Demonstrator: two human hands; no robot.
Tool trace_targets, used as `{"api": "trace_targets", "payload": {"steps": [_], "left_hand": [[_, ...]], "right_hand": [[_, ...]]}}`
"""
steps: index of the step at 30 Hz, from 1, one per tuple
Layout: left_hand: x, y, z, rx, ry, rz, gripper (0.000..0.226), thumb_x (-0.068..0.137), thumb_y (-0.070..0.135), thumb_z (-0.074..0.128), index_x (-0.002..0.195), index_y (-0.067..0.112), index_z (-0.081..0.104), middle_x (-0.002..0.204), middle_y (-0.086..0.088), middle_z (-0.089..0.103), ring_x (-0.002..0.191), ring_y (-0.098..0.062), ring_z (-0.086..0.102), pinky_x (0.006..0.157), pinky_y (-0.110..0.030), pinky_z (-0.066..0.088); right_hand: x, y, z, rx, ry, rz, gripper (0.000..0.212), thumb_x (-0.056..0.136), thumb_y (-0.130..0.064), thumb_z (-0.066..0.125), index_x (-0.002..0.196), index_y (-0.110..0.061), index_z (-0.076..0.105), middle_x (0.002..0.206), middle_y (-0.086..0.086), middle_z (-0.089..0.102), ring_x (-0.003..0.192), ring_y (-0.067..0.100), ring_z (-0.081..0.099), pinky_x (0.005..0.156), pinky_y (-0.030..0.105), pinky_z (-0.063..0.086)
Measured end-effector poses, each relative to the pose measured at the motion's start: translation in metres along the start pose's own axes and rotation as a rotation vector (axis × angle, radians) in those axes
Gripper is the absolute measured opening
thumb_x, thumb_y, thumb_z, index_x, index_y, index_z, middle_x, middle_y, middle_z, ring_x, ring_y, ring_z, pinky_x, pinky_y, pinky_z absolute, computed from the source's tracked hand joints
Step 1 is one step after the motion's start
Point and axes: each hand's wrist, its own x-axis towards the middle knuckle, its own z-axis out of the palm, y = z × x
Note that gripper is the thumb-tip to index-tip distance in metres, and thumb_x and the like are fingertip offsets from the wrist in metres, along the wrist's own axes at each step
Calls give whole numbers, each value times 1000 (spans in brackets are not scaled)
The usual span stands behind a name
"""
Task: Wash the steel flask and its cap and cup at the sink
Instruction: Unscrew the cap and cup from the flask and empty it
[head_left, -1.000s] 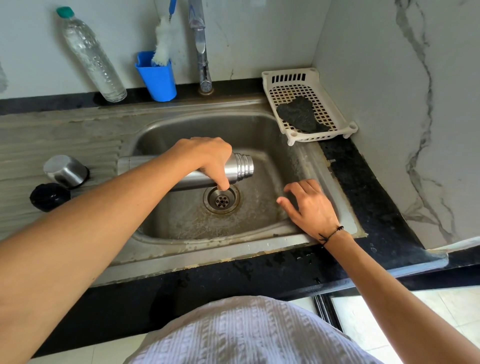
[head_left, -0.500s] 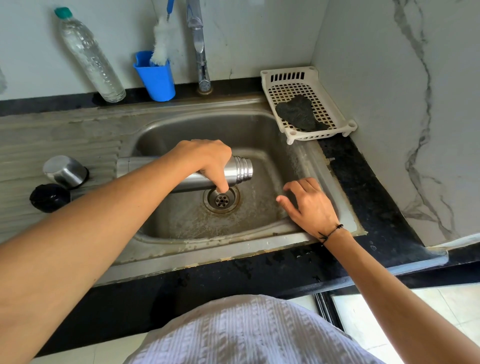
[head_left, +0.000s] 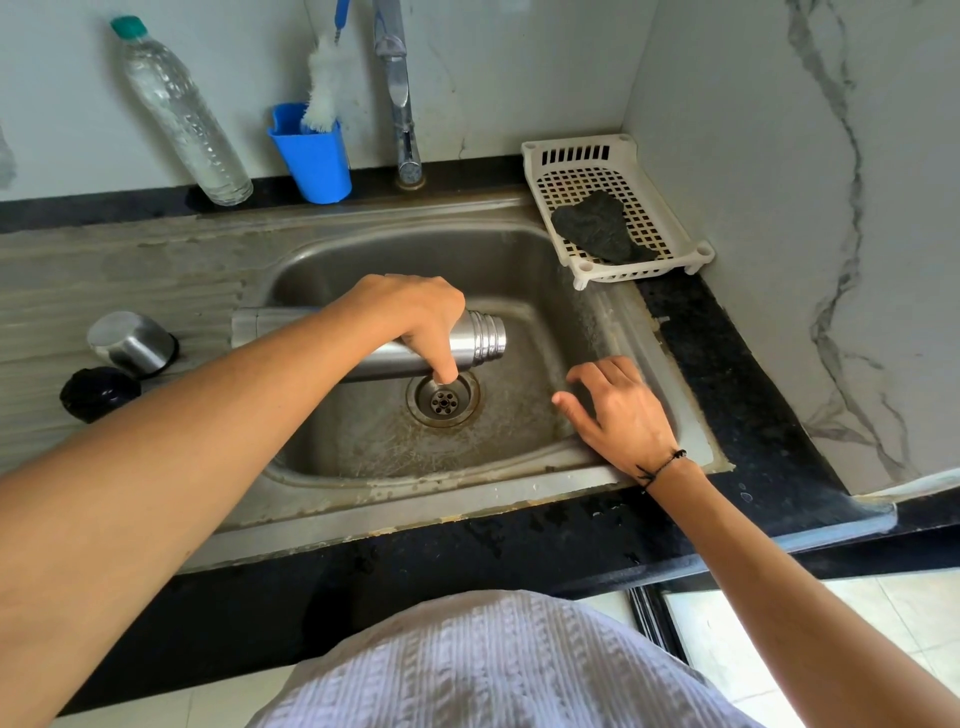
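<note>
A: Flask (head_left: 374, 345) lies sideways over the sink (head_left: 519, 270), open threaded mouth to the right, above the drain (head_left: 443, 401). Left hand (head_left: 415, 317) wraps it from above, fingers curled round the body near the neck.

B: Right hand (head_left: 618, 410)?

A: Fingers spread and loose, holding nothing, over the right side of the basin. Can't tell if it touches the steel.

B: Cup and cap?

A: Cup (head_left: 131, 343) upside down on the draining board at left, cap (head_left: 98, 392) just beside it, nearer the front edge. Both well apart from the flask.

B: Risks?

A: One-handed grip on smooth steel. If it's wet, I'd guess it could roll out of the fingers and knock the basin. No water visible from the tap (head_left: 397, 98), so wetness is unclear.

B: Anything else?

A: The mouth is level, not tipped down, so any water inside probably won't fully drain. Cap sits close to the board's front edge; an elbow sweep from the left arm could likely push it off the desk. Scrubber (head_left: 597, 228) in the rack (head_left: 540, 171) and brush (head_left: 324, 83) in the blue holder (head_left: 311, 156) are a reach across the tap, so swapping hands mid-hold might loosen the grip.
</note>
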Motion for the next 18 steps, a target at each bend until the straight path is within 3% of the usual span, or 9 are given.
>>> {"api": "trace_targets", "payload": {"steps": [7,18], "left_hand": [[-2,0,-4,11,-1,4,46,63,44,77,70,12,46,60,-1,40,54,-19,38,54,-30,34],[-5,6,-10,65,-26,-13,44,65,44,78,75,10,52,65,-1,45,57,-18,42,57,-31,37]], "right_hand": [[0,0,0,5,8,-2,54,90,-52,36,97,-6,64,90,10,65,96,30,56,67,36,52],[0,-1,-1,3,3,-1,54,90,-51,36,97,-6,64,90,11,65,96,30,56,69,36,51]]}}
